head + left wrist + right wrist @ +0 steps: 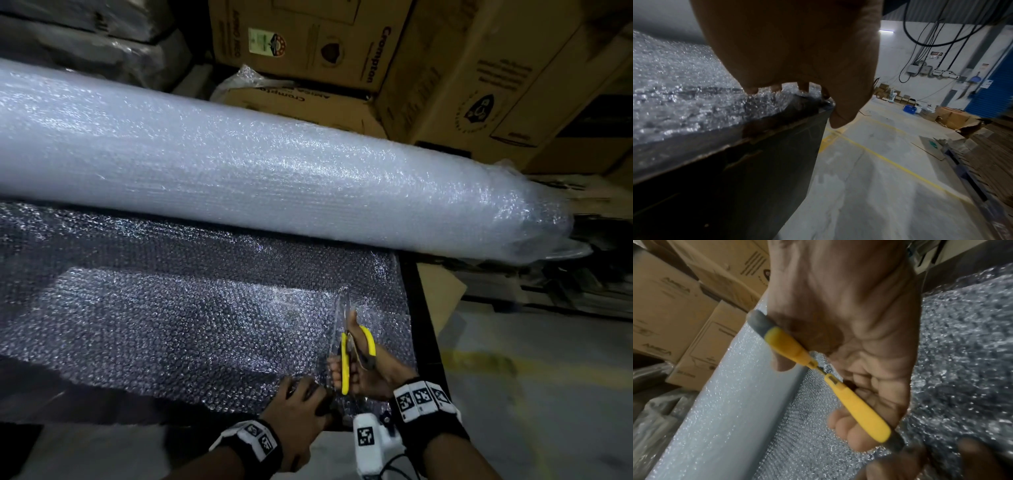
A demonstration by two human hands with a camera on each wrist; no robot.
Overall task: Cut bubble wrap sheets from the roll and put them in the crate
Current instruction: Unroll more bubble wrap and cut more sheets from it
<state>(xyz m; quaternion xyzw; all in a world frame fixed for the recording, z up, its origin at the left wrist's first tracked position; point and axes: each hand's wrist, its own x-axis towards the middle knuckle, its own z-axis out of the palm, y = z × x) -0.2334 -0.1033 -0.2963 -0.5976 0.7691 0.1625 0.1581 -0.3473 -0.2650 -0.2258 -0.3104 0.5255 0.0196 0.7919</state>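
The bubble wrap roll (260, 171) lies across the dark surface (416, 291) from nine o'clock to three o'clock, its loose sheet (178, 308) spread toward six o'clock; cardboard boxes (445, 68) stack behind at twelve o'clock. At five o'clock the right hand (359, 373) has its grip clamped on the yellow-handled scissors (346, 356), blades pointing toward twelve o'clock into the sheet; the left hand (298, 401), just beside at its nine o'clock, presses the sheet's near edge with fingers bent over it, though whether they pinch it I cannot tell.
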